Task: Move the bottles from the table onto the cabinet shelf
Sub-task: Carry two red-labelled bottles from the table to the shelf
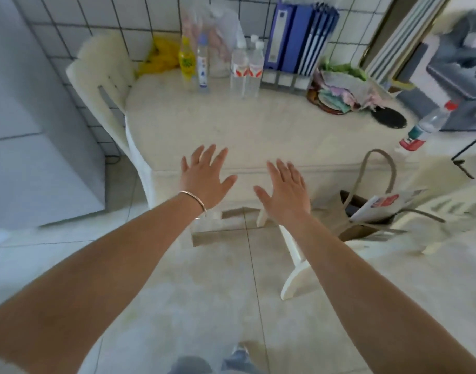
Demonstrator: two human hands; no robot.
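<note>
Several bottles stand at the back of the white table (231, 130) against the tiled wall: a yellow bottle (187, 62), a slim clear bottle with a blue label (202, 67), and two clear water bottles with red labels (239, 68) (255, 70). Another clear bottle with a red cap (425, 125) stands at the table's right end. My left hand (204, 176) and my right hand (285, 187) hover with spread, straight fingers over the table's near edge, holding nothing, well short of the bottles.
Blue binders (298, 36) and a basket of cloths (336, 90) sit at the back right, beside a black disc (389, 117). A white chair (107, 85) stands to the left, a grey cabinet (29, 130) beyond it. A paper bag (366, 209) stands on the floor.
</note>
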